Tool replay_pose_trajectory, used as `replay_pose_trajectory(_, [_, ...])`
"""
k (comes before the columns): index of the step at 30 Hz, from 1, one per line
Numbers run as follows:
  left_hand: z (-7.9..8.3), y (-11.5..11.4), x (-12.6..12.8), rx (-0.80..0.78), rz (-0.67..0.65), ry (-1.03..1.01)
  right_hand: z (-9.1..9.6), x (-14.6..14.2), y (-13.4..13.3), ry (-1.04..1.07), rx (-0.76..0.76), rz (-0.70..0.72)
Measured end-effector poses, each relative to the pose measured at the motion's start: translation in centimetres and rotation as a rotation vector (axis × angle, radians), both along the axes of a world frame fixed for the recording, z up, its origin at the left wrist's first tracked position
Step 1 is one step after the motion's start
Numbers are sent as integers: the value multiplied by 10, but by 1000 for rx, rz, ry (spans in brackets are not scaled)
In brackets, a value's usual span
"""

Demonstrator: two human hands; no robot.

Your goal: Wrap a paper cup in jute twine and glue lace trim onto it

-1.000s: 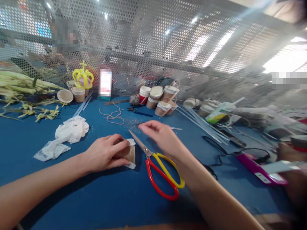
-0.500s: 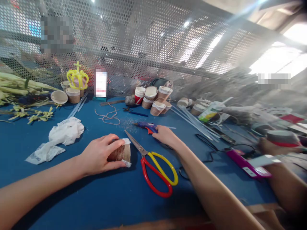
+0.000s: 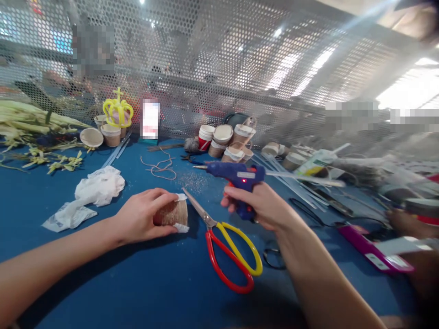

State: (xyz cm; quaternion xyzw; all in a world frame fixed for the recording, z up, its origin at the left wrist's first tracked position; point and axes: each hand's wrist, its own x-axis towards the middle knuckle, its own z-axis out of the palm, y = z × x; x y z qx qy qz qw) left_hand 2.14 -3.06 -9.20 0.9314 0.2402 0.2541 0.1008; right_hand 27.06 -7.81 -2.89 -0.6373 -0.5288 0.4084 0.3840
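Note:
My left hand (image 3: 144,217) is closed around a brown paper cup (image 3: 173,213) lying on its side on the blue table (image 3: 144,283). My right hand (image 3: 260,205) grips a blue hot glue gun (image 3: 236,173) held above the table, nozzle pointing left, a small red light lit on its body and a clear glue stick sticking out behind. Scissors with one red and one yellow handle (image 3: 228,246) lie between my two hands, blades pointing toward the cup.
Crumpled white plastic (image 3: 96,188) lies left. A cluster of paper cups (image 3: 228,141), twine (image 3: 159,167), clear glue sticks (image 3: 291,176) and a yellow crown (image 3: 118,112) sit further back. Green leaves (image 3: 30,123) lie far left. A perforated metal screen (image 3: 219,59) backs the table. Another person's arm (image 3: 411,219) is at right.
My right hand reached forward to the glue gun lying on the table, grasped it and lifted it up. My left hand stayed on the cup.

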Motion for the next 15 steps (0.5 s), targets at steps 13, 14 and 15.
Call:
replay_pose_trajectory(13, [7,10,-6,58,52,-95,-15,-16,-24,-130,-4,192])
replay_pose_trajectory(14, [7,10,-6,67,54,-91,-15,-17,-25,-144,-10,188])
replay_pose_trajectory(15, [7,10,-6,75,55,-87,-14,-17,-25,-157,-9,181])
